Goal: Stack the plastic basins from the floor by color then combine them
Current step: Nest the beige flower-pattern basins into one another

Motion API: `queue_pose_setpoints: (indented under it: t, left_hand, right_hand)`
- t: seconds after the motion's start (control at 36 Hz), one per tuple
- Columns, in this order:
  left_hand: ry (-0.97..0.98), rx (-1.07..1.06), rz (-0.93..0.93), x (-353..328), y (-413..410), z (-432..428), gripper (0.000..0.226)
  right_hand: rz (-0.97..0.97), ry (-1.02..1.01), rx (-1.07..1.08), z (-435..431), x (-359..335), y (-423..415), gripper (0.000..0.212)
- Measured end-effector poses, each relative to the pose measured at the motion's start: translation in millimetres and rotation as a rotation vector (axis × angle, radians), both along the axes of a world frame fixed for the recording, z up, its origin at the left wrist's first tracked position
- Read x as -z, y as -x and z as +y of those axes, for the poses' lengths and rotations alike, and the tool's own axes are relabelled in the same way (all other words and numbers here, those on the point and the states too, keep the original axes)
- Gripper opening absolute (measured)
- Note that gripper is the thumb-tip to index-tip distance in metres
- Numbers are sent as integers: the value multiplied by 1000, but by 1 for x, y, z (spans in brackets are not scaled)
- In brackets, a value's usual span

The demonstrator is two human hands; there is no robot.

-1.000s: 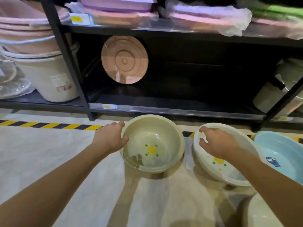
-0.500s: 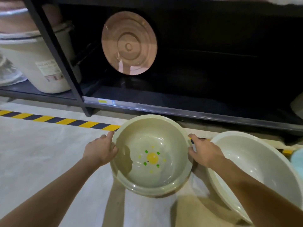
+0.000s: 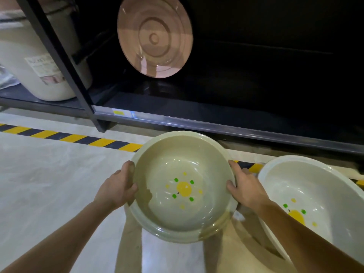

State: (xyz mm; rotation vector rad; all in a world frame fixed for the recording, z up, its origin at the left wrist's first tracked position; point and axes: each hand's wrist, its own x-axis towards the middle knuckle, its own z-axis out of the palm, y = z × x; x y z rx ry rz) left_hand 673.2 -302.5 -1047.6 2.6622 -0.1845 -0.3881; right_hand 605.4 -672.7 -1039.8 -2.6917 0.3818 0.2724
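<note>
A pale green basin with a yellow and green flower print sits in the middle of the view, over the light floor. It looks like a nested stack, with doubled rims along its near edge. My left hand grips its left rim and my right hand grips its right rim. A white basin with the same flower print lies on the floor to the right, partly hidden by my right forearm.
A black metal shelf unit stands just behind the basins. A pink round basin leans upright inside it, and a cream bucket stands at its left. Yellow-black tape marks the floor along the shelf.
My right hand left the white basin and took the green basin's right rim. Both hands now hold the green basin, and my view has moved closer and lower.
</note>
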Motion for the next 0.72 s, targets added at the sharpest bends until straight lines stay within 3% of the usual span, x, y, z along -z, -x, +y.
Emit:
queue_pose_setpoints:
  t: [0.11, 0.25, 0.5, 0.72]
  left_hand:
    - [115, -54, -65, -22, 4, 1, 61]
    - [241, -62, -148, -75, 4, -2, 46]
    - [281, 73, -283, -182, 19, -19, 43]
    - [371, 267, -294, -256, 56, -57, 43]
  right_hand:
    - [-45, -27, 25, -5, -20, 6, 66]
    - [-106, -41, 59, -12, -67, 17, 65]
    - [-253, 17, 161, -21, -180, 68, 63]
    - [-299, 105, 295, -36, -267, 180, 64]
